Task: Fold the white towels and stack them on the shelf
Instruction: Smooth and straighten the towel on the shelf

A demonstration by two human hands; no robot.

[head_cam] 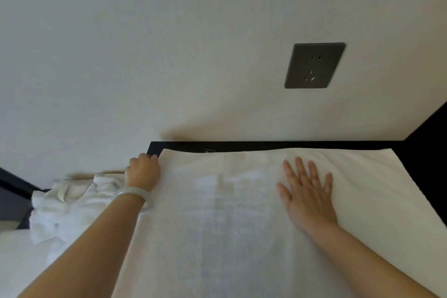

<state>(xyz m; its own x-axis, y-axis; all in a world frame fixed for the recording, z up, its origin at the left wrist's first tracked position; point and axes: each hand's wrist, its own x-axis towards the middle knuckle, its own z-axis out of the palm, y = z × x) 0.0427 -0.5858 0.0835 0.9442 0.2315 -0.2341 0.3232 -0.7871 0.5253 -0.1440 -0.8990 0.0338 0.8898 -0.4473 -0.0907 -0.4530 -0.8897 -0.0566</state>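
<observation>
We pinch the flat white cloth towel at eleven o'clock with the left hand; right hand, fingers spread, should anchor it.

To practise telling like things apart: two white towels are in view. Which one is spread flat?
The large towel under both hands: right hand flat on it, left hand gripping its corner. The other towel, to its left, is crumpled.

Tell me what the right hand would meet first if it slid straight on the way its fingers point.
The right hand lies flat on the spread towel, fingers toward the wall. Sliding on, it would cross the towel's far edge and the black strip, then probably meet the wall.
</observation>
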